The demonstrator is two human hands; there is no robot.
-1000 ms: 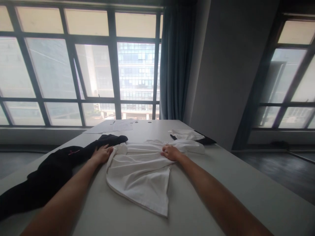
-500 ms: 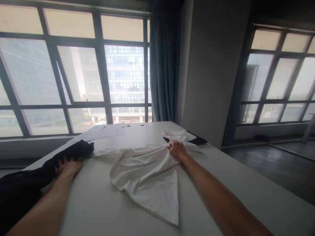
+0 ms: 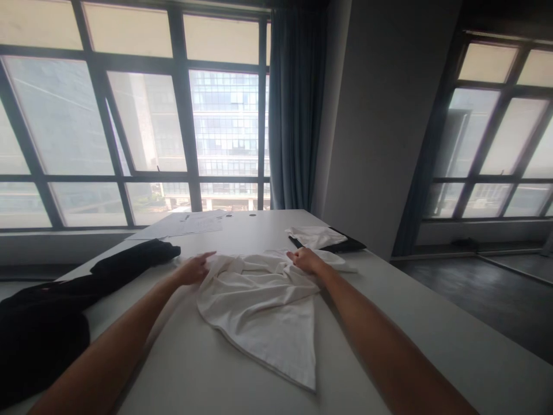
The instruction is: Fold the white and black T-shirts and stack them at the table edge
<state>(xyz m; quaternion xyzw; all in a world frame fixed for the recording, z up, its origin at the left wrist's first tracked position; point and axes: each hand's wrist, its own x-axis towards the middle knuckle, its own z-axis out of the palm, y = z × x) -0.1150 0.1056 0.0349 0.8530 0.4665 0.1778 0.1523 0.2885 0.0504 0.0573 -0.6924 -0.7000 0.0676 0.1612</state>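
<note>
item: white garment (image 3: 259, 311), crumpled, lying mid-way across a pale table (image 3: 432, 334), hem trailing toward the viewer, upper edge bunched between both hands. left hand (image 3: 196, 268): half a second ago it lay flat on the black garment (image 3: 60, 294) at the table's left side; now it has come across to the white cloth's left upper corner, fingers loosely extended and touching the fabric, grip not yet closed as far as can be seen. right hand (image 3: 306, 260): unchanged in place, curled on the bunched right upper edge, apparently pinching it. judged meaning: the dark piece is set aside and both hands now attend to the white one. adjacent: folded white cloth (image 3: 317, 236) on a dark flat object at far right; papers (image 3: 190, 223) near the window.
</note>
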